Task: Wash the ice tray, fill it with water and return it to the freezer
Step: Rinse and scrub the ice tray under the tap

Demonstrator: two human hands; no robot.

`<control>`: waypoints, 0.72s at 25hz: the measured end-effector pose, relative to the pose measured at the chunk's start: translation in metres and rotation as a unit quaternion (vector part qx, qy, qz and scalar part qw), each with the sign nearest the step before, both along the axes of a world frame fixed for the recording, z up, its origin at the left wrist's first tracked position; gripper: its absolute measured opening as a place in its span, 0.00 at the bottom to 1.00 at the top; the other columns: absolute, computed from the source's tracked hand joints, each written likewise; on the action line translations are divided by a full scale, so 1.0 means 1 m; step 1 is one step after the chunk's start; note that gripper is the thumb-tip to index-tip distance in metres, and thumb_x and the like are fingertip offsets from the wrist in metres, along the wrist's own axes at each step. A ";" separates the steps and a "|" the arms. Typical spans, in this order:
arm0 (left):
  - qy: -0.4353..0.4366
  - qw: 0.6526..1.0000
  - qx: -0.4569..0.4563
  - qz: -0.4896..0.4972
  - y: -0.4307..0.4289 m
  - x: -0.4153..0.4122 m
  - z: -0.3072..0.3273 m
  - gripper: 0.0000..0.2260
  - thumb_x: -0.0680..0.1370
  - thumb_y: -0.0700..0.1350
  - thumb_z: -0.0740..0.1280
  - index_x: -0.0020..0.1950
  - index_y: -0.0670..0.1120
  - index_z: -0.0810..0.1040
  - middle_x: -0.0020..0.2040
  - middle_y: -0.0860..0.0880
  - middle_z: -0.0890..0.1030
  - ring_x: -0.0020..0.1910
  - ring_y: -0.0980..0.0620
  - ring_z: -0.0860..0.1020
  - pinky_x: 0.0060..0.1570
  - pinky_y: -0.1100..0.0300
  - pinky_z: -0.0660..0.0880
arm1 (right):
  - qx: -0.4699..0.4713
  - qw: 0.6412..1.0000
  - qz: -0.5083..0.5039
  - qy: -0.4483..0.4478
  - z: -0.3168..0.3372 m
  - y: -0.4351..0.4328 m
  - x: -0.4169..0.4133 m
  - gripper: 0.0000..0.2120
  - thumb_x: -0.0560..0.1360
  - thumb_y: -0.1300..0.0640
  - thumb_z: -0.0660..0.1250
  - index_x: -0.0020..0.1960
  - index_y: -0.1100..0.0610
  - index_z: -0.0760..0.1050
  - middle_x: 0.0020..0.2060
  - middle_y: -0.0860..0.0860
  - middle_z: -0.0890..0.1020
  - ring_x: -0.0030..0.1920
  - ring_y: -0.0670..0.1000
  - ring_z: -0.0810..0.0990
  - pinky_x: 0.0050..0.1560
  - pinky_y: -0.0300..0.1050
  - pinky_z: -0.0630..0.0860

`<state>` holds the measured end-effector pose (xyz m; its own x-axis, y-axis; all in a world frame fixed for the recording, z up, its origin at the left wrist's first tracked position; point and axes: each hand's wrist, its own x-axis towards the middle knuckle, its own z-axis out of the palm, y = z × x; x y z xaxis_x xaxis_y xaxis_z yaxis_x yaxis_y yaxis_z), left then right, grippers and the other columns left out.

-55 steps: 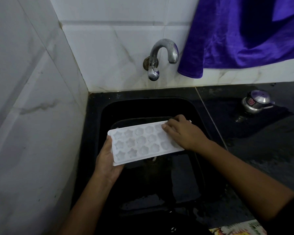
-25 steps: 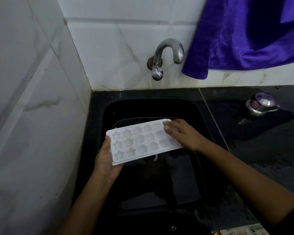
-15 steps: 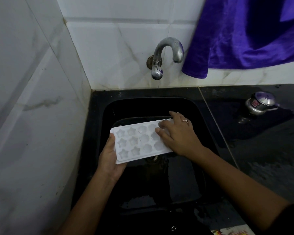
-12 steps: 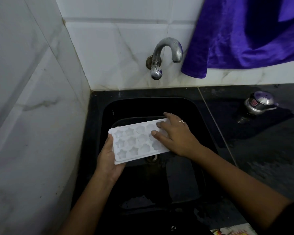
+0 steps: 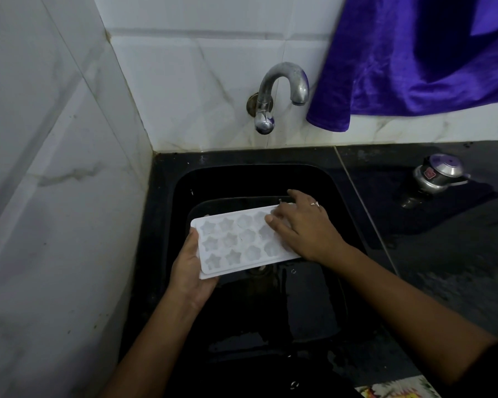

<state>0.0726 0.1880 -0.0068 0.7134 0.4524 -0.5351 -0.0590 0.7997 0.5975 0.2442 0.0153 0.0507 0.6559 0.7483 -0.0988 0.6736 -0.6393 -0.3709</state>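
Left hand grips the left end of the white plastic star-celled ice tray over the black sink. Right hand, fingers spread flat, has shifted leftwards across it.

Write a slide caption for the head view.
Left hand grips a white ice tray over the black sink; right hand rests on its moulds.

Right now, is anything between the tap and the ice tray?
Head view: nothing lies there. No water runs from the tap; only the black sink rim shows above the ice tray.
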 end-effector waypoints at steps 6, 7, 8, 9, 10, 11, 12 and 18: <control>-0.002 1.000 0.002 0.014 0.002 0.000 0.002 0.26 0.86 0.59 0.54 0.72 0.43 0.75 0.66 0.39 0.82 0.63 0.39 0.82 0.60 0.41 0.77 | -0.003 1.000 0.007 -0.008 0.001 0.003 -0.001 0.25 0.82 0.32 0.53 0.67 0.45 0.77 0.79 0.57 0.62 0.80 0.59 0.58 0.77 0.65 0.56; -0.005 1.000 -0.002 0.010 0.000 0.000 0.002 0.26 0.86 0.60 0.54 0.73 0.42 0.75 0.67 0.38 0.81 0.65 0.38 0.81 0.61 0.40 0.76 | -0.003 1.000 0.004 -0.013 0.002 0.005 -0.001 0.26 0.81 0.31 0.53 0.66 0.46 0.77 0.79 0.58 0.63 0.80 0.59 0.58 0.77 0.65 0.56; -0.007 1.000 -0.006 0.010 0.000 0.000 0.001 0.27 0.86 0.60 0.54 0.74 0.42 0.74 0.68 0.38 0.81 0.66 0.38 0.81 0.62 0.40 0.76 | -0.008 1.000 0.013 -0.007 0.002 0.005 -0.002 0.26 0.81 0.31 0.54 0.67 0.46 0.77 0.80 0.58 0.62 0.80 0.59 0.58 0.77 0.65 0.56; -0.009 1.000 -0.008 0.014 0.002 -0.001 0.001 0.27 0.86 0.60 0.54 0.74 0.42 0.74 0.68 0.38 0.81 0.66 0.37 0.80 0.62 0.40 0.76 | -0.013 1.000 0.026 0.004 0.001 0.005 -0.002 0.26 0.81 0.31 0.55 0.69 0.45 0.76 0.80 0.57 0.61 0.80 0.59 0.57 0.78 0.64 0.55; -0.008 1.000 -0.010 0.018 0.004 -0.002 0.001 0.27 0.86 0.60 0.54 0.74 0.42 0.74 0.68 0.38 0.80 0.66 0.38 0.81 0.61 0.40 0.76 | -0.019 0.999 0.035 0.010 0.002 0.004 -0.002 0.26 0.81 0.32 0.55 0.71 0.44 0.75 0.81 0.56 0.60 0.80 0.58 0.56 0.78 0.64 0.54; -0.006 1.000 -0.011 0.022 0.006 -0.002 0.000 0.27 0.86 0.60 0.54 0.74 0.42 0.74 0.68 0.38 0.81 0.65 0.38 0.81 0.60 0.40 0.77 | -0.022 0.999 0.033 0.007 0.002 0.004 -0.001 0.25 0.82 0.32 0.55 0.71 0.43 0.74 0.81 0.56 0.60 0.81 0.58 0.56 0.78 0.64 0.54; -0.007 1.000 -0.013 0.018 0.005 -0.002 -0.001 0.27 0.86 0.60 0.54 0.74 0.42 0.74 0.68 0.38 0.81 0.65 0.38 0.81 0.60 0.40 0.77 | -0.019 1.000 0.022 -0.002 0.003 0.005 -0.001 0.24 0.82 0.33 0.55 0.70 0.43 0.75 0.80 0.56 0.61 0.80 0.58 0.56 0.78 0.65 0.54; -0.008 1.000 -0.011 0.020 0.005 -0.002 0.001 0.26 0.86 0.60 0.54 0.73 0.43 0.75 0.67 0.38 0.81 0.64 0.38 0.82 0.60 0.40 0.79 | -0.024 0.999 0.029 0.019 0.002 0.007 -0.002 0.25 0.82 0.33 0.55 0.70 0.44 0.75 0.81 0.56 0.60 0.80 0.59 0.57 0.78 0.64 0.55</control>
